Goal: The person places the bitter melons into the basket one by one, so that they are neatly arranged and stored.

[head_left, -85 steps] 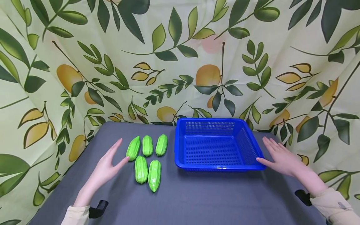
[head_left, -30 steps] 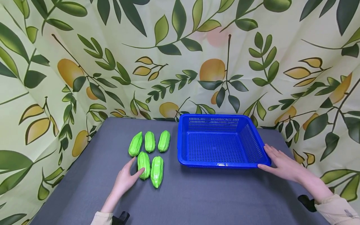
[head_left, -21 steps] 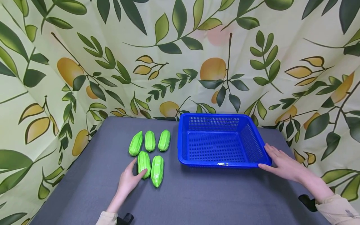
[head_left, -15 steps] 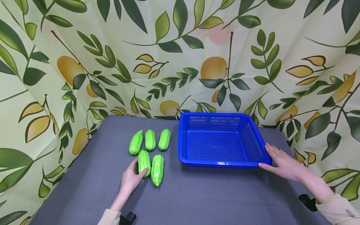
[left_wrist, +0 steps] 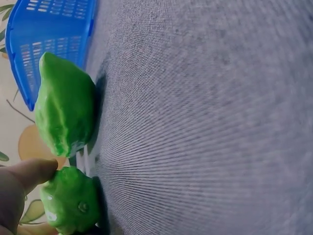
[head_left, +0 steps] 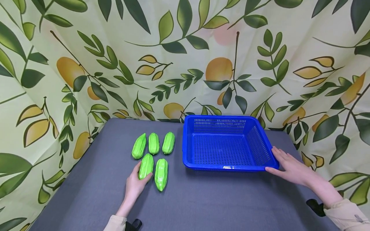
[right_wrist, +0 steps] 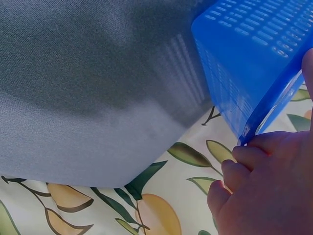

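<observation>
My left hand (head_left: pixel 135 183) holds the near-left green bitter melon (head_left: pixel 146 166) between thumb and fingers, the thumb on its right side. That melon leans slightly, with a gap to the other near bitter melon (head_left: pixel 161 175). In the left wrist view, the thumb (left_wrist: pixel 36 172) lies against the held melon (left_wrist: pixel 73 200). My right hand (head_left: pixel 292 168) touches the right front corner of the blue plastic basket (head_left: pixel 228 167), fingers nearly straight along its rim. The right wrist view has fingertips right at the basket's rim (right_wrist: pixel 266 110).
Three more bitter melons lie in a row behind: left (head_left: pixel 139 146), middle (head_left: pixel 154 143) and right (head_left: pixel 168 143). A grey cloth (head_left: pixel 214 202) covers the table. A leaf-and-fruit patterned curtain (head_left: pixel 185 64) hangs at the back and sides.
My left hand has come in from the left and taken hold of the near-left melon, which has shifted slightly left off its neighbour. My right hand has come onto the basket's rim.
</observation>
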### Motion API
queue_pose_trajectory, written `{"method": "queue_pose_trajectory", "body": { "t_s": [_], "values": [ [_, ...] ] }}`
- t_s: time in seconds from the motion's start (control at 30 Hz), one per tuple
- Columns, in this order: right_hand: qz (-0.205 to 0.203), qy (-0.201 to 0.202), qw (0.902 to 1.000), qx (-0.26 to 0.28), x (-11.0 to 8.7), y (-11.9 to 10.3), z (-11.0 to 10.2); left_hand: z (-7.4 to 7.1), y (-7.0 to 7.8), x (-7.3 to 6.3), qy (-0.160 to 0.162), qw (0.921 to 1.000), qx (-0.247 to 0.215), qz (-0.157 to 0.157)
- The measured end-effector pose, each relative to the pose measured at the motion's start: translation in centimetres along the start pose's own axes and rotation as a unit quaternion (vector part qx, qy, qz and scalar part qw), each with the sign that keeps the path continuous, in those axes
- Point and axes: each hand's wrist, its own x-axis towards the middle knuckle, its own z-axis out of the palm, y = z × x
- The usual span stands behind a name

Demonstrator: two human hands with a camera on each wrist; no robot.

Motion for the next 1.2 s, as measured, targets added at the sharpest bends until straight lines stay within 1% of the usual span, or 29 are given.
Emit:
{"method": "queue_pose_trajectory", "body": {
  "t_s": [0.2, 0.37, 0.63, 0.77, 1.03, 1.2],
  "values": [
    [-0.001, 0.002, 1.0, 0.003, 0.0, -0.1, -0.1, -0.2, -0.1, -0.1, 0.011, 0.9999, -0.011, 0.002],
    [-0.004, 0.002, 1.0, 0.007, -0.1, -0.2, 0.0, -1.2, 0.4, -0.2, 0.024, 0.9995, -0.021, 0.0],
    [-0.009, 0.01, 0.9999, 0.004, -0.3, -0.1, 0.1, -2.9, 2.5, 0.6, 0.038, 0.9978, -0.053, 0.009],
    [-0.01, 0.011, 0.9999, 0.001, -0.3, -0.1, 0.0, -3.4, 3.7, 1.0, 0.031, 0.9968, -0.074, 0.003],
    [-0.006, 0.011, 0.9999, 0.0, -0.2, 0.2, 0.0, -4.5, 6.8, 3.0, 0.025, 0.9903, -0.134, 0.025],
    [-0.007, 0.012, 0.9999, -0.002, -0.2, 0.2, 0.2, -5.1, 7.6, 3.2, 0.019, 0.9886, -0.147, 0.024]
  ]
}}
